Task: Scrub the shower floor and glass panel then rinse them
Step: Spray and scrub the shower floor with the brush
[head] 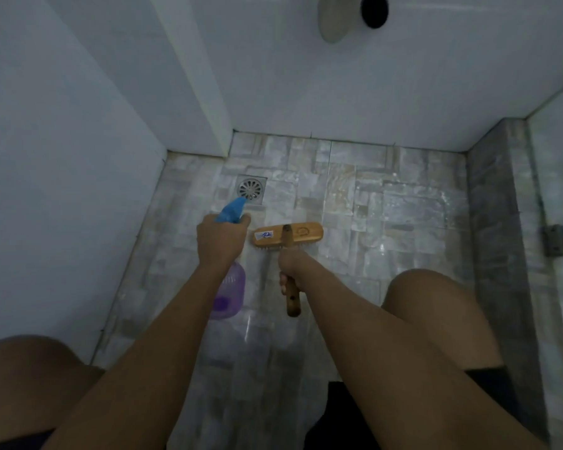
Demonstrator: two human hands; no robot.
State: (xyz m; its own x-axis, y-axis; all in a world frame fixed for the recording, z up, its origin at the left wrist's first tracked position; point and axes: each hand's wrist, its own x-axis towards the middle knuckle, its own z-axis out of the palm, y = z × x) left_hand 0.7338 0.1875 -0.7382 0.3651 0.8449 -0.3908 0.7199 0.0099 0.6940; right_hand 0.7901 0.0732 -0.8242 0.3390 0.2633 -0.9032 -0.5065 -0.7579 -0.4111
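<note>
I crouch over the stone-tiled shower floor (387, 206), which looks wet and shiny. My left hand (220, 241) grips a spray bottle (229, 290) with a purple body and a blue nozzle pointing toward the floor drain (250, 189). My right hand (290, 264) is closed around the wooden handle of a scrub brush. The brush head (303, 234) rests bristles-down on the tiles just right of the bottle's nozzle. The glass panel (559, 177) stands along the right edge, carrying a metal hinge (555, 239).
White walls close in on the left and at the back, with a wall corner (221, 102) jutting out near the drain. A grey stone curb (498, 222) runs along the right under the glass. My knees (436, 306) fill the lower corners.
</note>
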